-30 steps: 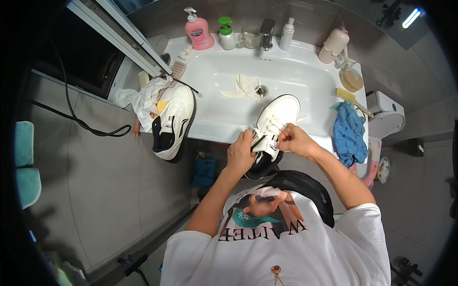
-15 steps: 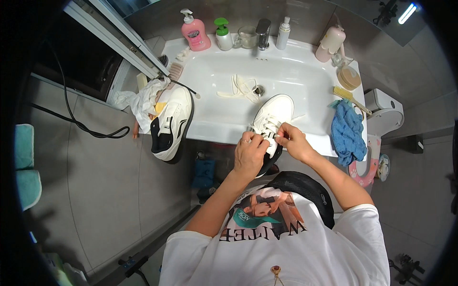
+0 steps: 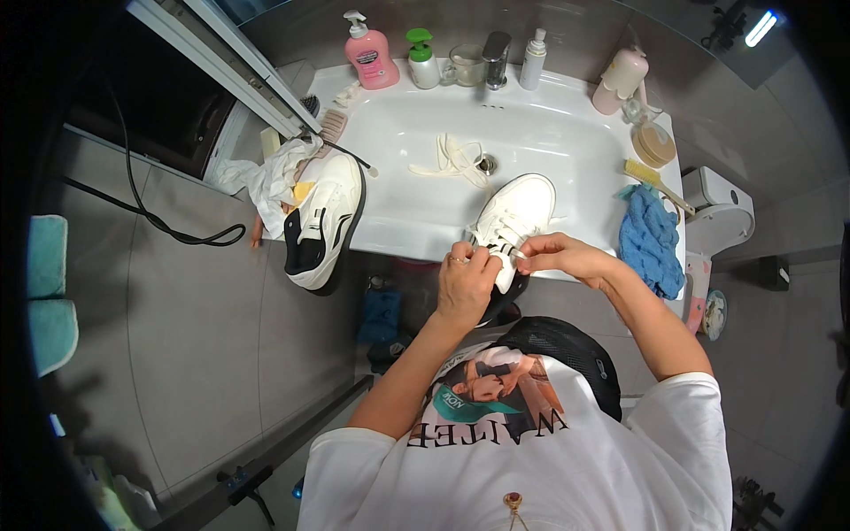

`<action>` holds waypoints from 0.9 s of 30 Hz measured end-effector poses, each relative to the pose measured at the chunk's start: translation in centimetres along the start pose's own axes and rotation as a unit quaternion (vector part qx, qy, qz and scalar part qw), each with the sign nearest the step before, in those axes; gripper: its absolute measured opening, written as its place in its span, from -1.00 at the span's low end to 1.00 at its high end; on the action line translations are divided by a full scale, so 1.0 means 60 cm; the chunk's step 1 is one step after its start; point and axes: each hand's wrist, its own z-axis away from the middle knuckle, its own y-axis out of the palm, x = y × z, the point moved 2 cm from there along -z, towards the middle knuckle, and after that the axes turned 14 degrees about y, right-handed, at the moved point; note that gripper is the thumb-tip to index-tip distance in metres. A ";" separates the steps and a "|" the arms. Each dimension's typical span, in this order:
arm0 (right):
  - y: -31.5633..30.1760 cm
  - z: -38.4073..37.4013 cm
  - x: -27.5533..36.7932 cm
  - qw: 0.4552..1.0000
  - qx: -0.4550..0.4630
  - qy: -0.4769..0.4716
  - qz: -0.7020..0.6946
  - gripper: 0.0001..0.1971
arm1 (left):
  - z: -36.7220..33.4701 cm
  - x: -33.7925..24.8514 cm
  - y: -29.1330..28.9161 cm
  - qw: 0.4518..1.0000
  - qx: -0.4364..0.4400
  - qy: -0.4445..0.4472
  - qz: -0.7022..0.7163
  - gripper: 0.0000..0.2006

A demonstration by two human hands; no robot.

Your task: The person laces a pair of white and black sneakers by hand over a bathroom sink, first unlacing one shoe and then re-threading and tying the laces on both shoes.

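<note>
A white sneaker (image 3: 524, 198) with a black lining rests toe-up over the sink's front rim. My left hand (image 3: 466, 285) is closed on the left side of its opening, next to the tongue. At the upper eyelets on the other side, my right hand (image 3: 571, 258) pinches the white shoelace between thumb and fingers. The lace crosses the lower part of the shoe, and my fingers partly hide the upper eyelets. Its mate, another white sneaker (image 3: 335, 205) with black trim and no lace visible, lies at the basin's left edge. A loose white lace (image 3: 450, 161) curls beside the drain.
The white sink (image 3: 398, 208) has a tap (image 3: 497, 60), a pink pump bottle (image 3: 372, 60) and a green-topped bottle (image 3: 423, 64) along its back. A yellow brush (image 3: 651, 174) and blue cloth (image 3: 649, 237) lie at right. White crumpled cloth (image 3: 272, 186) sits at left.
My right hand has turned flatter and shifted slightly right, still pinching at the eyelets. My left hand keeps its hold on the sneaker. The whole view has shifted a little.
</note>
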 end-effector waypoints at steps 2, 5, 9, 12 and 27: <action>0.009 0.019 -0.002 0.991 -0.028 0.054 -0.116 -0.89 | 0.001 0.003 0.001 1.000 -0.004 -0.001 -0.011 -0.89; 0.013 0.028 -0.019 0.976 -0.045 0.074 -0.201 -0.87 | 0.000 0.000 -0.001 1.000 0.006 0.013 -0.013 -0.93; 0.004 0.022 -0.011 0.992 -0.094 0.082 -0.032 -0.88 | -0.003 -0.007 -0.003 0.999 0.009 0.031 0.014 -0.86; 0.019 0.029 0.008 0.990 -0.076 0.045 -0.108 -0.88 | -0.001 -0.004 0.001 1.000 0.004 0.014 0.007 -0.87; -0.001 0.032 0.019 0.979 -0.035 0.037 -0.200 -0.80 | -0.001 0.000 0.009 0.999 0.012 0.018 -0.024 -0.91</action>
